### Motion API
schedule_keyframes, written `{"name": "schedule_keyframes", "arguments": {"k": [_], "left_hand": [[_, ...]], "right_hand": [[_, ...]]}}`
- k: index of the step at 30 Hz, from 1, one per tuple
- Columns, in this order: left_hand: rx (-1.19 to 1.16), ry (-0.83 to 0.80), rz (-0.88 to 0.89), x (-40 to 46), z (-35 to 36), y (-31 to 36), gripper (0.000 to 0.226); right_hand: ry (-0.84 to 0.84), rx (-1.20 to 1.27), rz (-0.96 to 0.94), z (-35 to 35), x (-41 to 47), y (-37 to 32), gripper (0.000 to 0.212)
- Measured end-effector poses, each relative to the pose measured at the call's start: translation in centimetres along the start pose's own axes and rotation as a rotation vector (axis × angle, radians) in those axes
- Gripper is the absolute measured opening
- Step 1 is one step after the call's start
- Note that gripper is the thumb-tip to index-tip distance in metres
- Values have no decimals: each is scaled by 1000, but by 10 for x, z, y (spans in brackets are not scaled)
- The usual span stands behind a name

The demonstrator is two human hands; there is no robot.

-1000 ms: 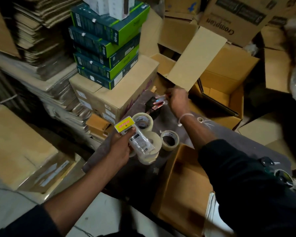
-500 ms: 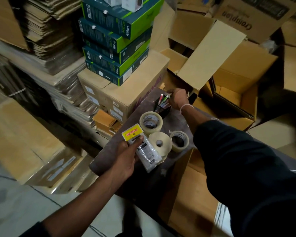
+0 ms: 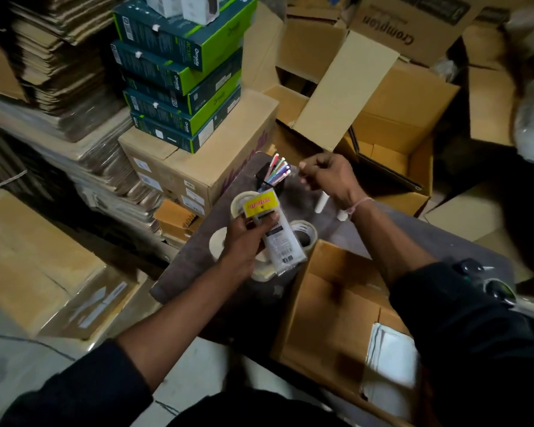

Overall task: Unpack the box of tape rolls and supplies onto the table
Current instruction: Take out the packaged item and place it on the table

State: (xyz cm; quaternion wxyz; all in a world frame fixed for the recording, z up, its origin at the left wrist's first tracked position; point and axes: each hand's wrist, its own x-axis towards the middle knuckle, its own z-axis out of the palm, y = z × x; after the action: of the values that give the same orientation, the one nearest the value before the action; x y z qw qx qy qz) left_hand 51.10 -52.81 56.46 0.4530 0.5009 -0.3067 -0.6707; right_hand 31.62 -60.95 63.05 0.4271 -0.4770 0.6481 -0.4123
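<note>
Left hand [image 3: 244, 238] grips yellow-topped packet [image 3: 273, 232] above tape rolls [image 3: 304, 234] on surface [image 3: 367, 232]; right hand [image 3: 330, 177] curled beside pen holder [image 3: 273, 177], contents indiscernible; box [image 3: 330, 309] near.

A packing storeroom: flattened cardboard stacks [image 3: 53, 57], open cartons [image 3: 395, 118], stacked green product boxes [image 3: 182, 78].

The left hand [image 3: 244, 238] and its packet [image 3: 278, 238] cover most of the tape rolls [image 3: 305, 234] at frame centre, so their number is unclear. The right hand [image 3: 330, 177] is curled, but whether it holds anything cannot be told. Packet print is too small to read. The open box [image 3: 330, 306] runs off the lower edge, its white papers [image 3: 389, 355] blurred.
</note>
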Motion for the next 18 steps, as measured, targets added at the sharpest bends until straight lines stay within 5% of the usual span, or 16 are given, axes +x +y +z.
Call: {"name": "schedule_keyframes", "arguments": {"k": [6,13,18], "left_hand": [[289,-222,246,-20,56,14,30],[541,-434,373,-45,125,-1,33],[615,-484,310,-67,179,-34,33]], "right_hand": [[-163,-27,-8,-65,-80,-9,48],[-105,-102,-87,-153,-139,4,20],[182,-102,-89,-223,-176,29,14]]}}
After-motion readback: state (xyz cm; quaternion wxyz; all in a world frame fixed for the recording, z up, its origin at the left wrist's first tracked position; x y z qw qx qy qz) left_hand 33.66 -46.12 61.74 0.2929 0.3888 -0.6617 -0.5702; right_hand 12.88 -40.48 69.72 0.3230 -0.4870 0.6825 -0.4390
